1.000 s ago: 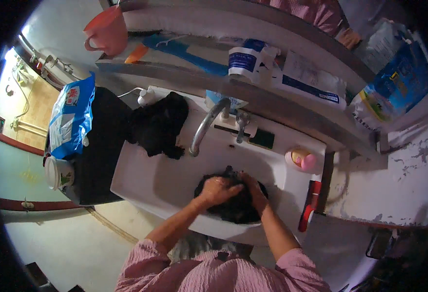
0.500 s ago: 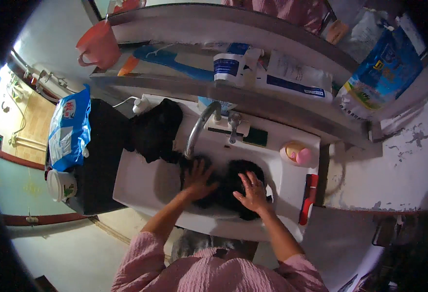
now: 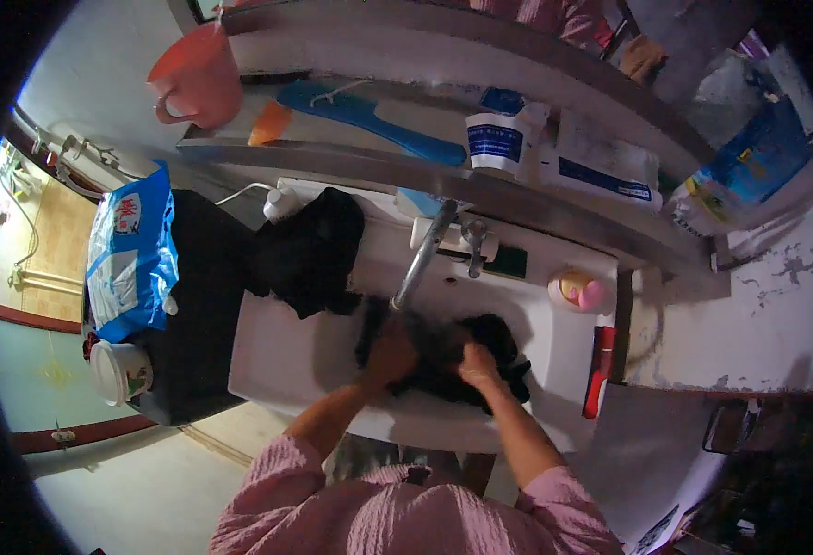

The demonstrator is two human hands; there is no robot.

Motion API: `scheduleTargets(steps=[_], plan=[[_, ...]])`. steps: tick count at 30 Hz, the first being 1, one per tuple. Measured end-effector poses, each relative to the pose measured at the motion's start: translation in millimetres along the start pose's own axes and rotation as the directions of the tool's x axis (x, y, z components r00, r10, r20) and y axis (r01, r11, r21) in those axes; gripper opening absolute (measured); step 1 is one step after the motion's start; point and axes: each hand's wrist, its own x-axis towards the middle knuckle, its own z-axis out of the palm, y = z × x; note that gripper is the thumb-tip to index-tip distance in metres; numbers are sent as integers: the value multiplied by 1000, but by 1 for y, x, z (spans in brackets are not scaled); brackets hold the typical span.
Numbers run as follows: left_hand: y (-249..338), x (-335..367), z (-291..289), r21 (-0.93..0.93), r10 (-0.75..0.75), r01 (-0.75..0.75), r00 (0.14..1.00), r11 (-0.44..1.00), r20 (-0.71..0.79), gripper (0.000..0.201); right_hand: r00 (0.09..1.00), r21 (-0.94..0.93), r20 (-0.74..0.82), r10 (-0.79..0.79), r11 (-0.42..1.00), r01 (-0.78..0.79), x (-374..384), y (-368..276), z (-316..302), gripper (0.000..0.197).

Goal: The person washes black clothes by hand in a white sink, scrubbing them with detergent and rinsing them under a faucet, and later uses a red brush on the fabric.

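A wet-looking black cloth (image 3: 490,335) lies bunched in the white sink (image 3: 281,365), under the curved metal tap (image 3: 422,264). My right hand (image 3: 477,363) is closed on the cloth at its near side, the fingers curled into the folds. Just below the tap's spout, my left hand (image 3: 391,355) presses into the cloth's left part; its fingers are blurred and partly hidden. A second dark cloth (image 3: 318,254) hangs over the sink's back left rim, apart from both hands.
A red-and-black brush (image 3: 599,372) and a pink round container (image 3: 575,289) rest on the sink's right rim. At the left stand a blue-and-white bag (image 3: 133,254) and a white tub (image 3: 121,372). The shelf behind holds a pink mug (image 3: 198,81) and a blue comb (image 3: 369,122).
Both hands, spread flat on the cloth before, have drawn in. The right hand has closed on the cloth, which is bunched differently now. The whole view has shifted slightly.
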Motion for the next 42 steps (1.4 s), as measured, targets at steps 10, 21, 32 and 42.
scheduleTargets(steps=[10,21,32,42], plan=[[-12,55,-140,-553,-403,427,899,715,173,47,979,878,-172,108,468,103,-93,-83,-153,26],[78,80,-122,-353,-10,251,803,-901,596,48,928,974,-101,358,225,19,-103,-64,-138,47],[92,75,-116,-523,-338,536,838,663,429,30,939,870,203,279,-491,-42,-32,23,11,43],[9,16,-58,-147,-156,183,972,972,175,44,886,187,-452,-107,959,211,-51,1,-22,52]])
